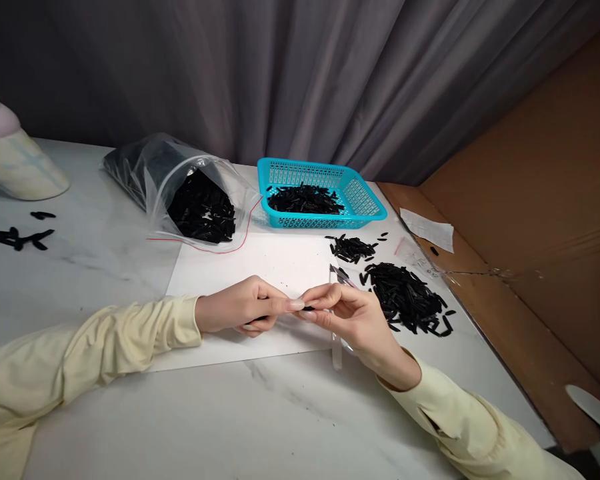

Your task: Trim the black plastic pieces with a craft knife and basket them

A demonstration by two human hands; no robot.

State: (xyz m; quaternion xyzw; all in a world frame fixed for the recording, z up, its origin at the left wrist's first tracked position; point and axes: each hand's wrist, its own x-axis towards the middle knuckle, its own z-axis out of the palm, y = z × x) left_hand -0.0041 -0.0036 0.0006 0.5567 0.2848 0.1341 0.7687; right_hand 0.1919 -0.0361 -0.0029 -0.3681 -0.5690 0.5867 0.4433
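My left hand (253,307) and my right hand (353,317) meet fingertip to fingertip over a white sheet (205,347). Pinched between their thumbs and fingers is a small black strip (308,308), mostly covered by the fingertips. More black shows under the curled fingers of my left hand, perhaps further strips. Beside my right hand lies a heap of black strips (407,300), with a smaller pile of black strips (353,249) behind it. A thin, pointed tool (347,279) lies just past my right fingers, partly hidden.
A clear zip bag (153,173) lies on its side, its mouth open on many black strips. Behind stands a blue basket (373,200) holding more. Several loose strips (17,238) and a pale container (23,160) are at left. Cardboard (530,220) walls the right side; a grey curtain (280,80) hangs behind.
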